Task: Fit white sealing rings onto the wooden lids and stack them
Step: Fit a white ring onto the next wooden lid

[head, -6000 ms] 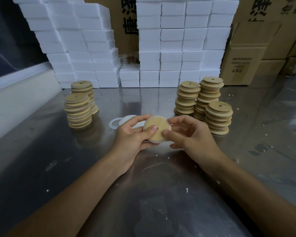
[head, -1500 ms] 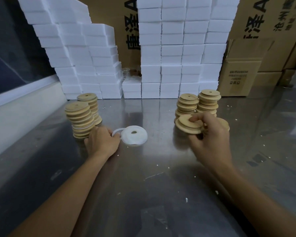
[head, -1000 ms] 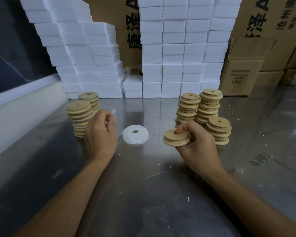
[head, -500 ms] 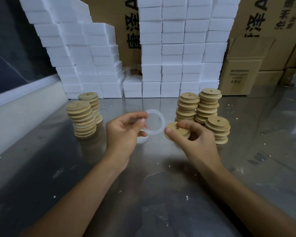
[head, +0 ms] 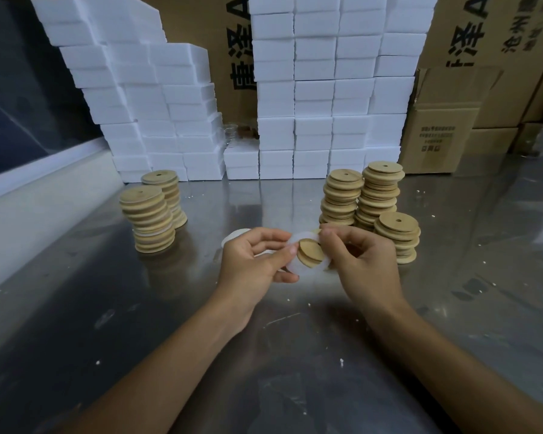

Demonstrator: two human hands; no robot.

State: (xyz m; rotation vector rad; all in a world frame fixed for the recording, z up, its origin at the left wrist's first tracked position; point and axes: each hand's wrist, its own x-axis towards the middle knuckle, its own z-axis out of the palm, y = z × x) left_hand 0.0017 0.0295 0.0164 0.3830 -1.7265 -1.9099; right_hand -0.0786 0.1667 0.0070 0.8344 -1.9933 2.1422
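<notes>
Above the steel table (head: 295, 355), left hand (head: 251, 264) fingers pinching white ring (head: 298, 267), right hand (head: 362, 264) gripping wooden lid (head: 311, 253)

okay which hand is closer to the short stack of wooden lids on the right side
Right. The right hand sits just beside the short stack; the left hand is farther off, beyond the lid both hands hold.

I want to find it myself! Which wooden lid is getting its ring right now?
Look at the metal table, between the lid stacks. Both hands meet there, holding one tilted wooden lid inside a white sealing ring. It's the only lid off the table.
</notes>
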